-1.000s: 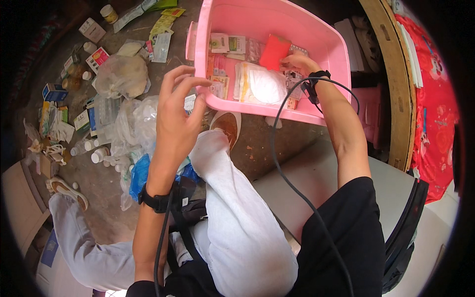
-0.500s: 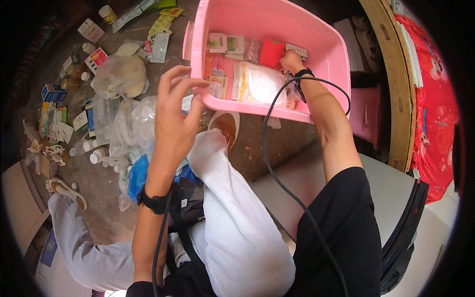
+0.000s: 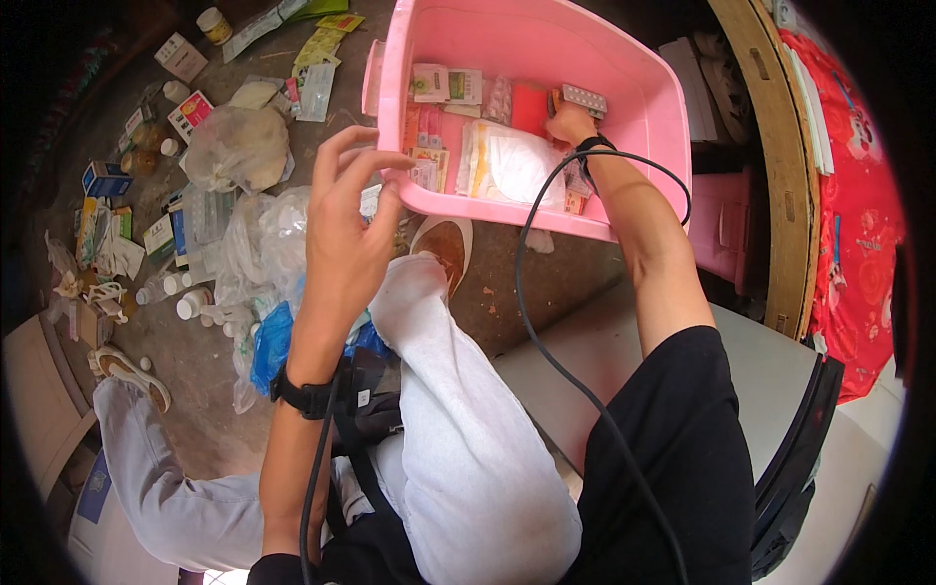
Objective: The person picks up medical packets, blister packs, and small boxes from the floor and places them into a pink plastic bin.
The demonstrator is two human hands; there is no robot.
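Blister pack (image 3: 585, 100) in the pink bin (image 3: 526, 44), more exposed than one second earlier. Right hand (image 3: 570, 126) just beside it, fingers curled; whether they pinch anything cannot be told. Red packet (image 3: 528, 107) alongside; printed sachets (image 3: 429, 84) farther left. Left hand (image 3: 346, 214), fingers spread, at the bin's rim.

Head-worn fisheye view, tilted steeply down
The scene is viewed from above the light trousers (image 3: 478, 409) at bottom centre — the left hand (image 3: 346, 224) and right hand (image 3: 572, 124) are caught near, in the upper half; the pink tub (image 3: 536, 44) is cut by the top edge, the wooden board (image 3: 770, 166) at right is bowed, and the corners are lost in black.
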